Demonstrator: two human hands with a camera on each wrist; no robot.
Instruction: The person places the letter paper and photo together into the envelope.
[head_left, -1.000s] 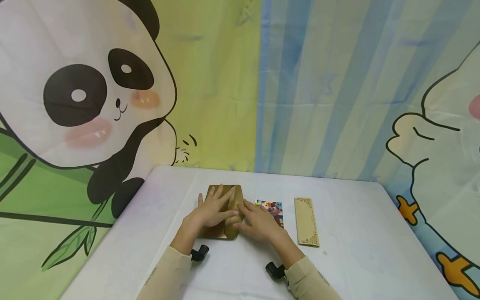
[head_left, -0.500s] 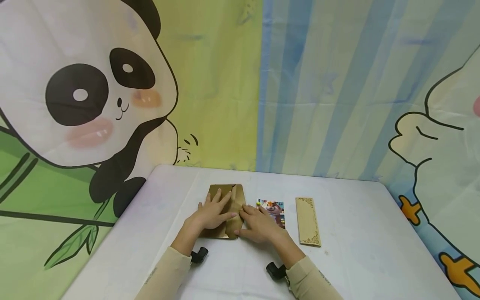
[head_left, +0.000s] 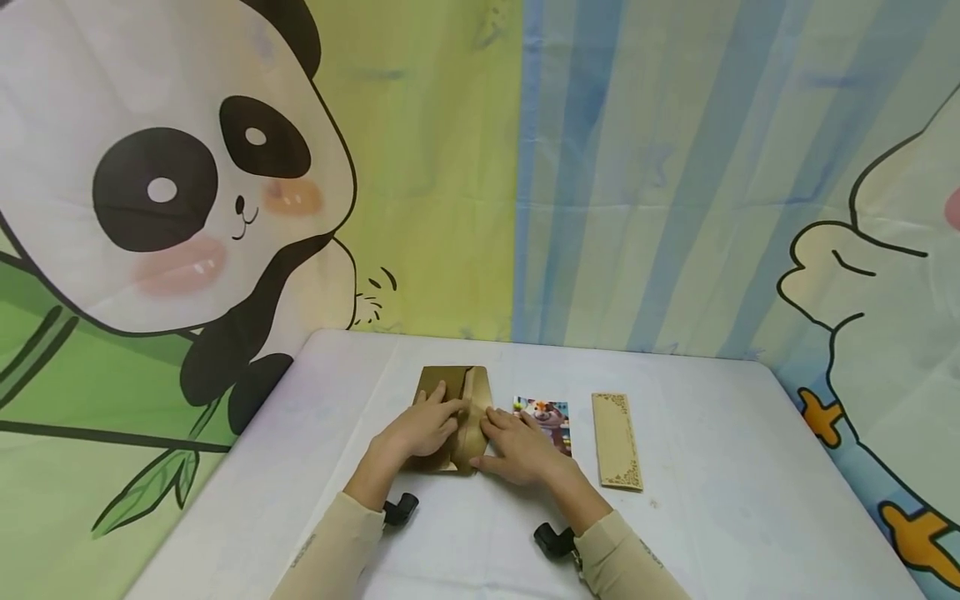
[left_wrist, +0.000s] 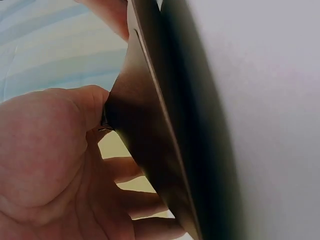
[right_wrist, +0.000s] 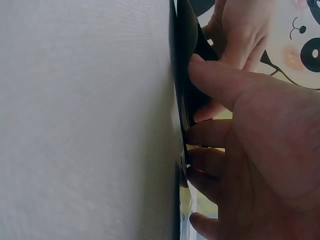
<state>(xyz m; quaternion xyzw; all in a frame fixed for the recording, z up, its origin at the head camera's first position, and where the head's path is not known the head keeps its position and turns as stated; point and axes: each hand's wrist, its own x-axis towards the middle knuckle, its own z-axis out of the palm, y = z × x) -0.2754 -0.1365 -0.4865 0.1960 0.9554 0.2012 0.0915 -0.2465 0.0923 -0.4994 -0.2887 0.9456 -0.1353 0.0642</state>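
1. Gold envelope (head_left: 453,417): flat on the white counter (head_left: 712,517), near its middle, long side running from 12 to 6 o'clock, a folded flap along the right half; dark and edge-on in the left wrist view (left_wrist: 150,130) and in the right wrist view (right_wrist: 186,75).
2. Left hand (head_left: 420,429): laid on the envelope from 7 o'clock, fingers fairly straight and slightly spread, pressing the left half down; in the wrist view (left_wrist: 55,165) thumb against the paper's edge, fingers behind the sheet.
3. Right hand (head_left: 521,446): at 4 o'clock of the envelope, palm down on the counter, fingertips touching the flap's right edge; in the wrist view (right_wrist: 250,140) thumb pressed against the dark paper, other fingers lightly curled beside it, no clear pinch to be seen.
4. Both hands close together, fingertips nearly meeting over the flap.
5. Picture card (head_left: 546,421) with a cartoon bear: at 3 o'clock of the envelope, just beside it, partly under the right hand.
6. Tan ornamented strip (head_left: 617,440): further toward 3 o'clock, apart from the card, lying parallel to the envelope.
7. Panda curtain (head_left: 172,183) behind the counter at 10 o'clock, blue-striped curtain (head_left: 637,167) at 1 o'clock.
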